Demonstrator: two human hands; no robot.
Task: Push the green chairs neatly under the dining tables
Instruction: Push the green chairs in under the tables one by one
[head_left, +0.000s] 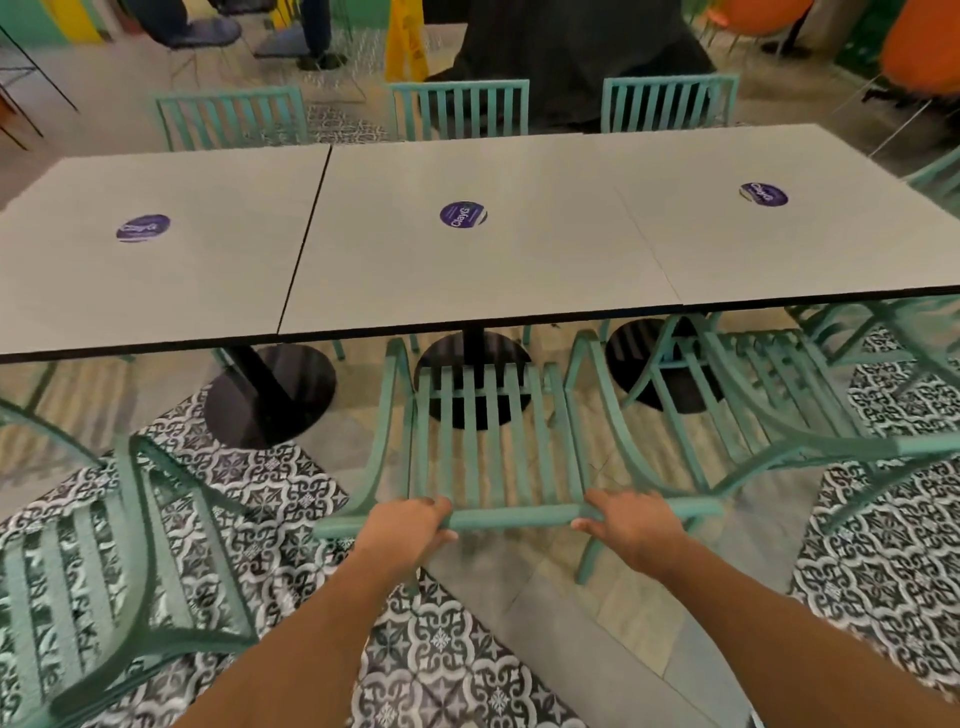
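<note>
A green slatted chair (488, 447) stands in front of me, its seat partly beneath the near edge of the middle dining table (467, 260). My left hand (410, 525) grips the chair's top rail on the left. My right hand (631, 525) grips the same rail on the right. Another green chair (769, 405) stands angled to the right, close beside the one I hold. A third green chair (104, 571) stands to my left, out from the table.
Three grey tables sit pushed together, each with a purple round sticker (462, 214). Three more green chairs (460, 106) line the far side. Black round table bases (270, 395) stand on the patterned tile floor. A yellow floor sign (408, 36) stands beyond.
</note>
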